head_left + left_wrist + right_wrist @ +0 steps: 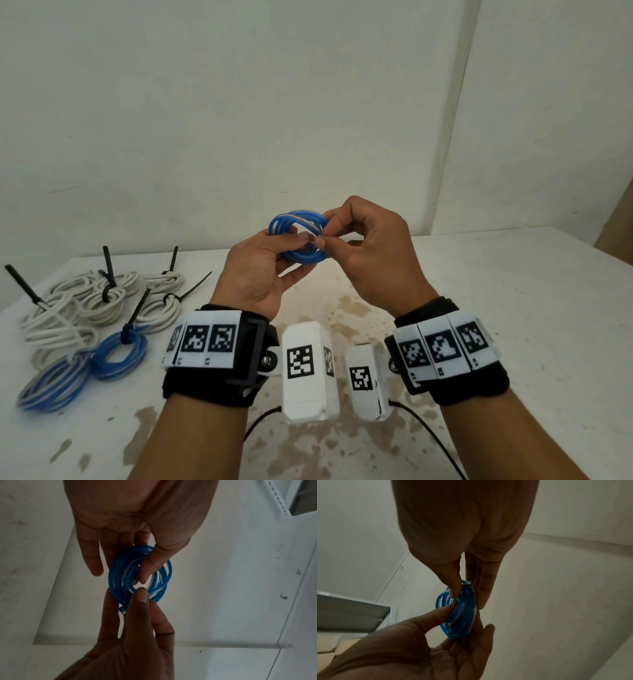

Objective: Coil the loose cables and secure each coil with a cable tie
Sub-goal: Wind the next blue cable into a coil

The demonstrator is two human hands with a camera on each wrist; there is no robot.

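Observation:
A small coil of blue cable [281, 226] with a pale strand is held in the air above the table, between both hands. My left hand [296, 253] cradles it from the left, thumb across the near side and fingers curled beneath. My right hand [323, 233] pinches the coil's right side between thumb and forefinger. In the left wrist view the coil [116, 577] faces the camera, and its cut end [122, 610] sticks out beside the right hand's fingers. The right wrist view shows the coil [464, 615] edge-on between the two hands.
Several tied coils lie at the table's left: white coils [102, 301] with black cable ties [109, 270] sticking up, a blue coil [120, 353] and a blue-and-white coil [51, 387]. The stained white table [513, 325] runs to a wall behind.

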